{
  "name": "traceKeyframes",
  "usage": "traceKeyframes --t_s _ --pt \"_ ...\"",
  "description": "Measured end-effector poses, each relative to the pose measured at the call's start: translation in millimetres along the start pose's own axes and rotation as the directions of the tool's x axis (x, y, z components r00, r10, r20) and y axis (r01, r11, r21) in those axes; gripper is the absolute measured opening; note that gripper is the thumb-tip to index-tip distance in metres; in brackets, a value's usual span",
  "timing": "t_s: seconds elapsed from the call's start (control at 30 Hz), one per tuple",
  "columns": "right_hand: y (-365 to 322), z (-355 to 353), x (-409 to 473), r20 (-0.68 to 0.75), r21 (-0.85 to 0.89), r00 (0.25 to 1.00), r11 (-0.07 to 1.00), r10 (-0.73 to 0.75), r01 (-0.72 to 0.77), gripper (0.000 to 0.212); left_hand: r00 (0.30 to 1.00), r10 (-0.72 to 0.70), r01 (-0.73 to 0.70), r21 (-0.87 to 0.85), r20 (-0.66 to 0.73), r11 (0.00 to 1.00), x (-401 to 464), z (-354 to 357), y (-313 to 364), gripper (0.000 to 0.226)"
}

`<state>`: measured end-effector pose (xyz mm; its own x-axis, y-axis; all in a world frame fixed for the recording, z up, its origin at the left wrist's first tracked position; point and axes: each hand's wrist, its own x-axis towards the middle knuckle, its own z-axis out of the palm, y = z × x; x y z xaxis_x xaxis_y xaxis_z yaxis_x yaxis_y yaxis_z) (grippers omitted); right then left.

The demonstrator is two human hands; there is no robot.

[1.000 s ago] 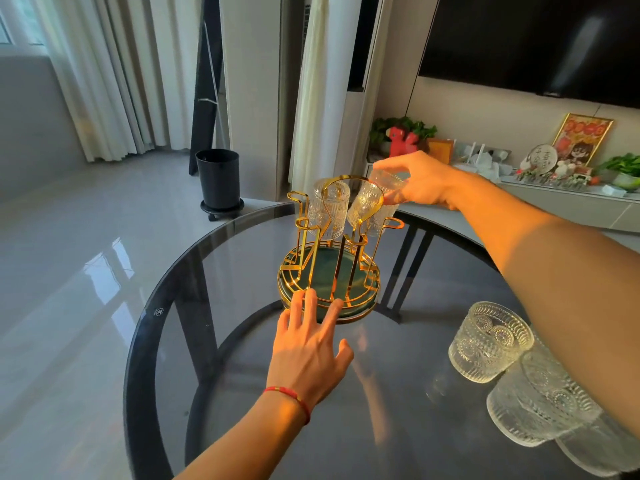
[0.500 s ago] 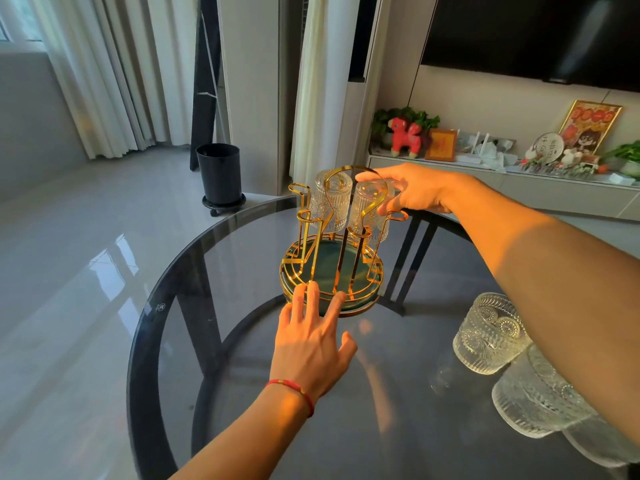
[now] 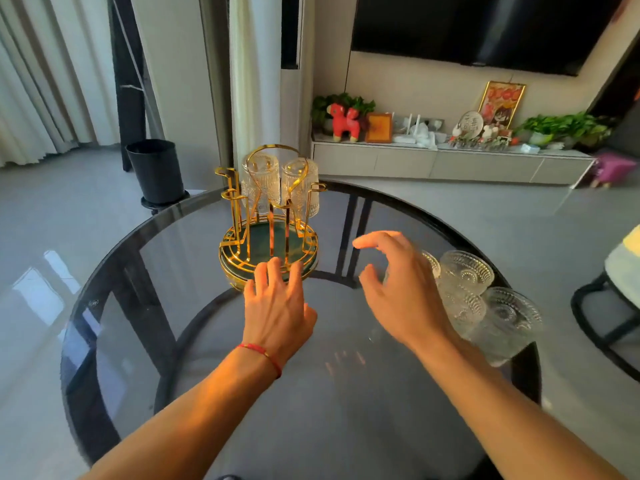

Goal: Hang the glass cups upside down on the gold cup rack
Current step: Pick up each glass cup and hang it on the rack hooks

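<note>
The gold cup rack (image 3: 242, 216) with a dark green round base stands at the far side of the round glass table (image 3: 114, 341). Two ribbed glass cups hang upside down on its far pegs: one on the left (image 3: 260, 183), one on the right (image 3: 300, 188). My left hand (image 3: 277, 306) lies flat with its fingertips touching the near rim of the rack's base. My right hand (image 3: 398, 289) hovers empty, fingers spread and curled, just left of a cluster of upright patterned glass cups (image 3: 467, 271) on the table's right side; it partly hides one of them.
A black bin (image 3: 156, 171) stands on the floor beyond the table's left. A low white cabinet (image 3: 450, 164) with ornaments runs along the far wall under a dark screen. A black stool frame (image 3: 602, 320) sits off the table's right edge.
My right hand has let go of the second cup, which now hangs on the rack, and has drawn back and right to beside the loose cups. My left hand stays at the base.
</note>
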<state>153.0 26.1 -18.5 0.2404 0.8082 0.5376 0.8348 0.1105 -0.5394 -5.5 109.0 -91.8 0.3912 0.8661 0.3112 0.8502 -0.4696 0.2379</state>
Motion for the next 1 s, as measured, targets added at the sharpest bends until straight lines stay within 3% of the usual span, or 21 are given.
traceKeyframes --t_s 0.1,0.17,0.33,0.5,0.63,0.73,0.8,0.9,0.93,1.0 --pt "9.7 -18.4 -40.9 -0.044 -0.157 0.999 0.987 -0.016 0.009 0.037 0.978 0.204 -0.204 -0.313 -0.031 0.928 -15.6 -6.0 25.3 0.063" --pt "18.1 -29.2 -52.5 -0.039 -0.296 0.998 0.954 0.041 -0.051 0.039 0.961 0.275 -0.256 -0.422 -0.016 0.870 -30.8 -9.9 38.9 0.063" --pt "45.4 -51.7 -69.0 0.004 -0.597 0.974 0.782 0.228 -0.181 0.062 0.971 0.239 -0.204 -0.533 -0.002 0.821 -52.1 -18.1 64.3 0.058" --pt "65.1 -62.1 -67.9 -0.009 -0.653 0.970 0.734 0.243 -0.189 0.071 0.982 0.183 -0.119 -0.589 0.051 0.800 -61.1 -19.6 79.7 0.053" --pt "65.6 -60.4 -64.1 -0.007 -0.606 0.978 0.777 0.209 -0.170 0.069 0.978 0.203 -0.132 -0.590 0.056 0.796 -62.8 -17.4 79.1 0.050" --pt "57.2 -59.2 -65.9 -0.007 -0.479 0.987 0.866 0.159 -0.143 0.072 0.971 0.214 -0.108 -0.608 0.104 0.787 -62.3 -18.3 80.3 0.056" --pt "48.0 -53.6 -72.6 0.031 -0.370 0.998 0.928 0.060 -0.044 0.078 0.966 0.214 -0.042 -0.733 0.143 0.678 -61.2 -23.0 81.8 0.069" --pt "33.6 -44.1 -79.2 0.107 -0.104 0.993 0.992 -0.058 0.069 0.081 0.944 0.239 0.111 -0.902 0.227 0.417 -56.6 -33.7 81.6 0.087" --pt "29.6 -41.2 -79.1 0.133 0.002 0.988 0.997 -0.080 0.080 0.083 0.942 0.237 0.127 -0.907 0.237 0.403 -54.8 -36.3 79.4 0.089" --pt "22.4 -33.9 -76.6 0.185 0.148 0.975 0.984 -0.123 0.096 0.086 0.956 0.210 0.079 -0.871 0.203 0.484 -50.1 -41.6 72.1 0.083"
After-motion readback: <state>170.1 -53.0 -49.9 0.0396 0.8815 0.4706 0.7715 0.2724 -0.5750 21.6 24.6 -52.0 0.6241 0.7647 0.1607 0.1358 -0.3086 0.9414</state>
